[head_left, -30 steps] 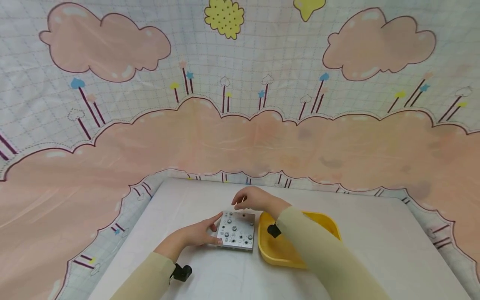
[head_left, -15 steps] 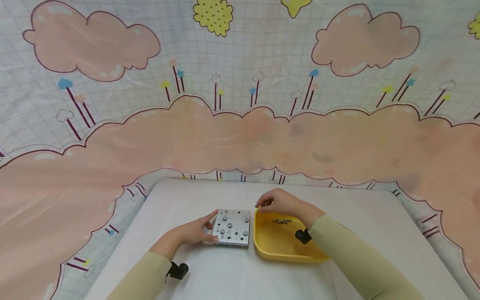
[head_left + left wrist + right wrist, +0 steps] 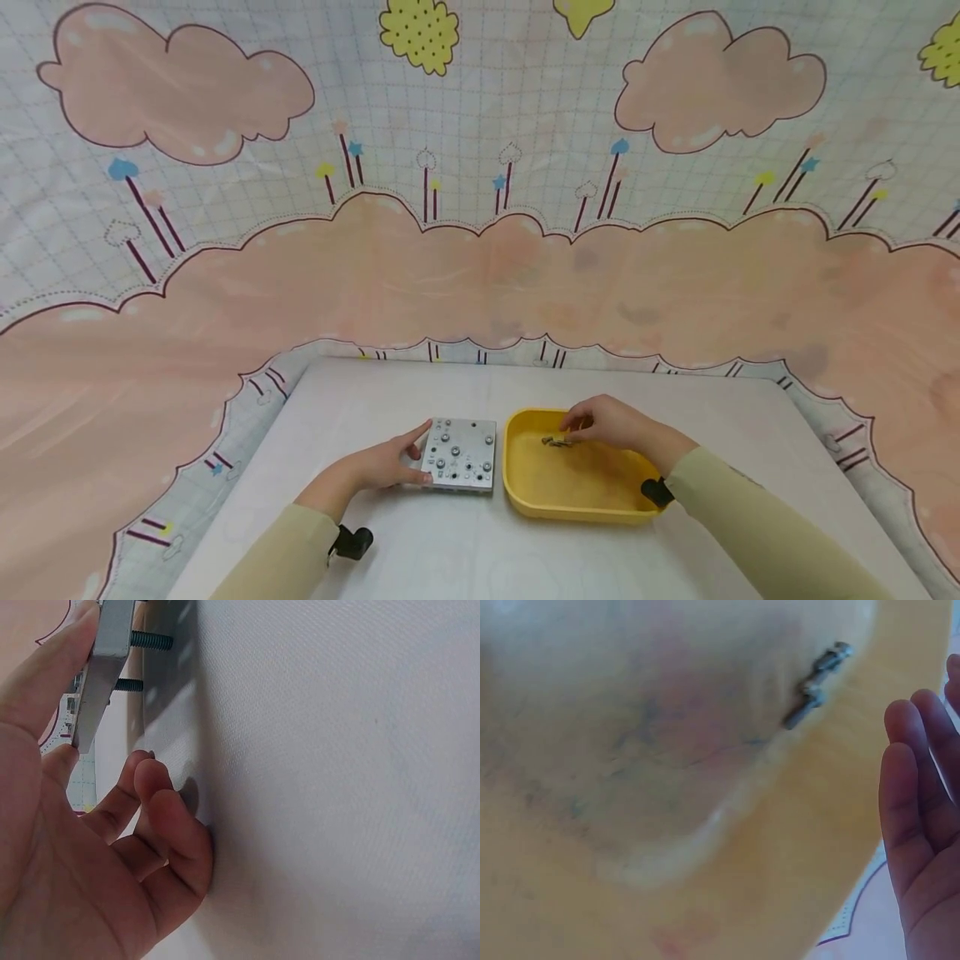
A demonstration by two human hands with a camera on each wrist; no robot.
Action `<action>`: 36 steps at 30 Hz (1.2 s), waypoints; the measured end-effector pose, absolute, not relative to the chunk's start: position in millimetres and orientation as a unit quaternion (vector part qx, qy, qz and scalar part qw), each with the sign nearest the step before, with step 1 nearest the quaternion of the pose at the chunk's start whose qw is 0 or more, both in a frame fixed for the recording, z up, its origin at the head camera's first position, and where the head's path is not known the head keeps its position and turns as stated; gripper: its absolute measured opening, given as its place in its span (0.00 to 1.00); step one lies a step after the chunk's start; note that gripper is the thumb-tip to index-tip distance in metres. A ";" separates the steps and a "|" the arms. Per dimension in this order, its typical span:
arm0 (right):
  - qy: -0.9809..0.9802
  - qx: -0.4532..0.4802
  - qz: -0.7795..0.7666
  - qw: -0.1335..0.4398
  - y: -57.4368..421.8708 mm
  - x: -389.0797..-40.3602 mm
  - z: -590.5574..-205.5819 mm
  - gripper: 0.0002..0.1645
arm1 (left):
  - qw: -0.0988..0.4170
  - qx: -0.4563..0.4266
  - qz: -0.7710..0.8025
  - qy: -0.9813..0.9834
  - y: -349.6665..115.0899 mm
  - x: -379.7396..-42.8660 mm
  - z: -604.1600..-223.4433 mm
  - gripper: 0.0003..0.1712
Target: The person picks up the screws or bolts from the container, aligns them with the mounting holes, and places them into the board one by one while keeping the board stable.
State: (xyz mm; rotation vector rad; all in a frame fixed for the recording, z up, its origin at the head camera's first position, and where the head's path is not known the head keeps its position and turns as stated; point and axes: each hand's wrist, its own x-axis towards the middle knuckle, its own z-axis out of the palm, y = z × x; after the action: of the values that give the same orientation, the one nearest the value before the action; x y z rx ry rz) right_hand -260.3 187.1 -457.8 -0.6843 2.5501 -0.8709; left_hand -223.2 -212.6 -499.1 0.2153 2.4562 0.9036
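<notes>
A square metal plate with several screws in its top lies on the white table. My left hand grips it at its left side, thumb at the near corner and index finger at the far one. In the left wrist view, screw shanks stick out of the plate's underside, and the other fingers curl loosely below it. My right hand hangs over the yellow tray, fingertips close to a few loose screws. In the right wrist view its fingers look relaxed, apart from the screws.
The tray stands just right of the plate, a narrow gap between them. The white table reaches back to a patterned curtain. A black wrist camera sits by the left sleeve, another by the right.
My right hand has moved right, from above the plate's far edge to over the screws in the tray. My left hand stays at the plate. The head view has shifted slightly.
</notes>
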 end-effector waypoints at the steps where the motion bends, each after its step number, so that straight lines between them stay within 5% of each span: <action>1: 0.905 -0.244 -0.300 0.179 187.5 -260.5 -459.0 0.09 | 0.255 0.078 0.334 0.904 -212.4 -222.7 -498.4 0.61; 15: 0.934 -0.261 -0.160 0.184 180.1 -266.2 -470.4 0.02 | 0.256 0.081 0.346 0.899 -212.4 -222.8 -500.4 0.60; 36: 0.946 -0.245 -0.101 0.185 168.4 -267.1 -484.7 0.07 | 0.255 0.078 0.342 0.901 -214.4 -224.4 -503.5 0.61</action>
State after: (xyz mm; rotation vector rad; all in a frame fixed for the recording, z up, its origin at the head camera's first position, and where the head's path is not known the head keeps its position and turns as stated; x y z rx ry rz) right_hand -267.1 168.4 -484.7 -0.6912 2.6661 -0.2856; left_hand -224.4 -214.4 -503.5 0.2111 2.4465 0.9296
